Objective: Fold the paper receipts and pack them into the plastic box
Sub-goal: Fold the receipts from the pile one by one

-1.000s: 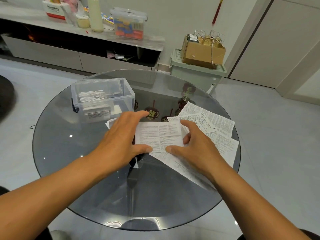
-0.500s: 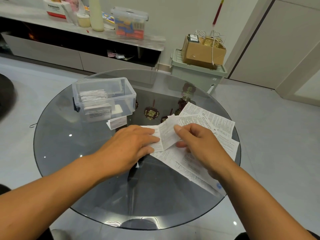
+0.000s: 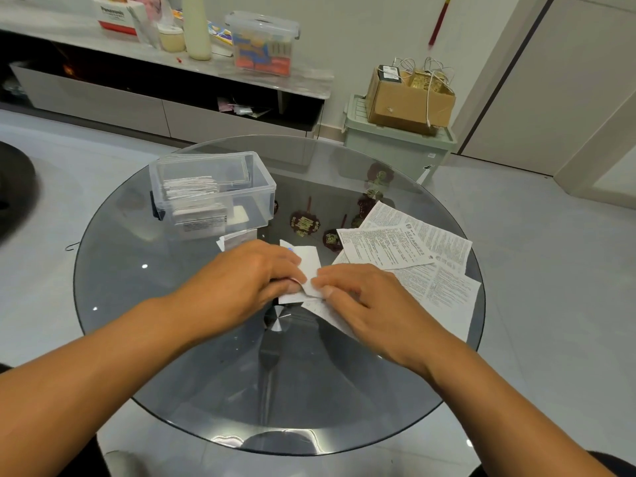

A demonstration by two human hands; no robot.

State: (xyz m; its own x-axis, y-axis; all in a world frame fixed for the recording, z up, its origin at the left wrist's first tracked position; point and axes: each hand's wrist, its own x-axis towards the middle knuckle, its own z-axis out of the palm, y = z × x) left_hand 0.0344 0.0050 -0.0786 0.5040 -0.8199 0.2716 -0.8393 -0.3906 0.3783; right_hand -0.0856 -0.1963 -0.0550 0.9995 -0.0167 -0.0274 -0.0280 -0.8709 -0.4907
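A clear plastic box [image 3: 261, 197] stands open on the far left of the round glass table [image 3: 172, 339], with a stack of folded receipts [image 3: 192, 197] inside. Both hands meet at the table's middle over one white receipt [image 3: 309, 266], folded small. My left hand [image 3: 247, 280] pinches its left side with curled fingers. My right hand [image 3: 358, 294] pinches its right edge between thumb and fingers. Much of this receipt is hidden under the hands. Flat printed receipts [image 3: 413, 249] lie spread to the right, some under my right wrist.
Another small folded paper [image 3: 237, 239] lies just in front of the box. Past the table stand a low cabinet [image 3: 103, 98] with bottles and a lidded box, and a green bin [image 3: 395, 146] carrying a cardboard box. The table's near half holds nothing but reflections.
The receipt lay flat under both hands a second ago. My right hand lifted its right side and brought it over leftward, and now the hands are close together on a much smaller fold.
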